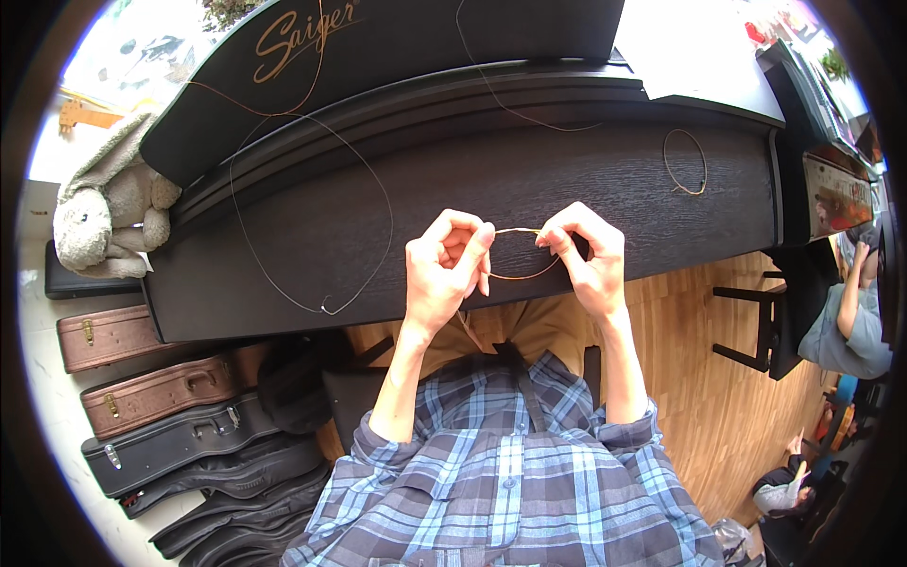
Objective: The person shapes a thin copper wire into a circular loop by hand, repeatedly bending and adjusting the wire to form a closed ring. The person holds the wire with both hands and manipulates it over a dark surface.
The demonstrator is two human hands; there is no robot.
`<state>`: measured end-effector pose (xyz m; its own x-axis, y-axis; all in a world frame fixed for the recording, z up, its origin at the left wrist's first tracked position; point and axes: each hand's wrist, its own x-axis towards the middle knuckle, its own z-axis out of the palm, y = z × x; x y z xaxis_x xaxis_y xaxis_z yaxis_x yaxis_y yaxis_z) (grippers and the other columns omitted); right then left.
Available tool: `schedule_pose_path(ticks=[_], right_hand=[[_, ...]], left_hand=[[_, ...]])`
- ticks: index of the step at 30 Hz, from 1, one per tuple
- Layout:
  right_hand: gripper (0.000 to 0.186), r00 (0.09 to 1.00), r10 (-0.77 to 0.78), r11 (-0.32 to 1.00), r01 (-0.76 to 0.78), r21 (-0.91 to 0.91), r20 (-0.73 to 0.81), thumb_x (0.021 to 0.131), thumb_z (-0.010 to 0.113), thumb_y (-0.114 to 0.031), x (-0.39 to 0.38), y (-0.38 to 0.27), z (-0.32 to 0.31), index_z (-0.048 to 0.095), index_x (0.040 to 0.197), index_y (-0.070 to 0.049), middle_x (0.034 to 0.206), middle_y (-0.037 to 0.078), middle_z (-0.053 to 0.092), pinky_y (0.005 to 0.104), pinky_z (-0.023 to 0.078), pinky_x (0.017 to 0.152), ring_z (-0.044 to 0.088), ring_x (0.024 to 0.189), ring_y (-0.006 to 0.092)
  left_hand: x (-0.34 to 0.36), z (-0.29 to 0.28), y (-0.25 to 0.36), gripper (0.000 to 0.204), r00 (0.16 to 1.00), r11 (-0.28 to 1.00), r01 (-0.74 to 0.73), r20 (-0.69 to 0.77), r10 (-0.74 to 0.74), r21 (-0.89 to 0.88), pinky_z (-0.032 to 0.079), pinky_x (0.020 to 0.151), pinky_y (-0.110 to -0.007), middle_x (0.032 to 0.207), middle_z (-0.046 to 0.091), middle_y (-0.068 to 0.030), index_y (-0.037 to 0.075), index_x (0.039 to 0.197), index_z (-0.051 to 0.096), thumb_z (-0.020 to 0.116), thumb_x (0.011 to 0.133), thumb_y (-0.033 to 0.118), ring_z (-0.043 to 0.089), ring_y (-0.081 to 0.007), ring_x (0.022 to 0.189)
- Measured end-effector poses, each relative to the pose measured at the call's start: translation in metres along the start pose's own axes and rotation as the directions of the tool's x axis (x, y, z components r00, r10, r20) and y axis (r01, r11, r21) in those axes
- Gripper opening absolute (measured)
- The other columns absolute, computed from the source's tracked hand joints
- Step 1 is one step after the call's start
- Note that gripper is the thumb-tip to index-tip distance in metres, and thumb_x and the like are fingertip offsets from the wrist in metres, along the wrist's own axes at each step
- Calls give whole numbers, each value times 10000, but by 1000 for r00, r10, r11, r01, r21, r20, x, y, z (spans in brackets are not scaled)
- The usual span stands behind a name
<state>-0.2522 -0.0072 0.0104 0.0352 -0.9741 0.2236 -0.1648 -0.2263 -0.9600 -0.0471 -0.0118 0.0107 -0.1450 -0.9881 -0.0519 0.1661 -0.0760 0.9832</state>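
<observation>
Between my two hands I hold a thin, golden-coloured guitar string [516,230], bent into a small loop above the black piano lid [567,170]. My left hand [442,265] pinches one side of the loop between thumb and fingers. On the opposite side, the thumb and fingertips of my right hand [588,253] close on the string. A long, thin string [390,222] lies in a wide loop to the left. Another loose string [501,106] runs across the lid at the back. A small coiled string [694,192] rests at the right.
A plush rabbit [90,222] sits beside the piano's left end. Brown instrument cases [156,392] and black cases [179,444] line the floor at left. White paper [699,71] lies at back right. Black stool legs [746,326] and a person in grey-blue [850,335] are at right.
</observation>
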Motion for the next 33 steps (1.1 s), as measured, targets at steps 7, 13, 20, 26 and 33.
schedule_pose_path(ticks=[7, 13, 20, 26, 33], right_hand=[[62, 992, -26, 999, 23, -22, -122, 954, 685, -39, 0, 2, 5, 732, 932, -5, 825, 52, 705, 248, 530, 716, 675, 758, 127], [122, 967, -117, 992, 105, -65, -224, 963, 664, -32, 5, 7, 6, 725, 1068, -18, 969, 79, 696, 278, 544, 764, 669, 850, 147], [164, 855, -473, 830, 352, -432, -211, 825, 811, -80, -4, 2, 13, 688, 932, -98, 890, 25, 680, 350, 493, 796, 614, 829, 206], [273, 957, -288, 844, 273, -462, 39, 777, 854, -274, -37, -16, 54, 700, 956, -137, 937, 9, 675, 392, 443, 875, 613, 952, 223], [185, 979, -152, 910, 192, -367, 138, 801, 837, -144, -47, -19, 66, 698, 919, -111, 855, -11, 673, 370, 396, 944, 614, 865, 181]], left_hand=[[0, -2, 0, 108, 998, 999, -31, 58, 33, -36, 486, 467, -217, 730, 682, -94, -27, 977, 629, 628, 1014, 75, 602, -92, 501], [2, -8, -1, 101, 994, 993, -33, 102, 46, -117, 502, 471, -236, 753, 691, -140, -41, 1010, 607, 588, 1026, 56, 639, -147, 511], [6, -17, -4, 163, 992, 961, -6, 118, 41, -278, 530, 486, -280, 818, 712, -197, -32, 1079, 545, 505, 1070, 126, 656, -204, 514], [7, -21, -5, 185, 990, 913, -32, 113, 85, -406, 548, 495, -293, 894, 733, -224, 3, 1091, 517, 443, 1093, 172, 658, -207, 518], [-1, -26, -9, 154, 987, 864, -36, 116, 108, -503, 522, 550, -259, 905, 739, -215, 17, 1056, 507, 481, 1077, 168, 663, -210, 584]])
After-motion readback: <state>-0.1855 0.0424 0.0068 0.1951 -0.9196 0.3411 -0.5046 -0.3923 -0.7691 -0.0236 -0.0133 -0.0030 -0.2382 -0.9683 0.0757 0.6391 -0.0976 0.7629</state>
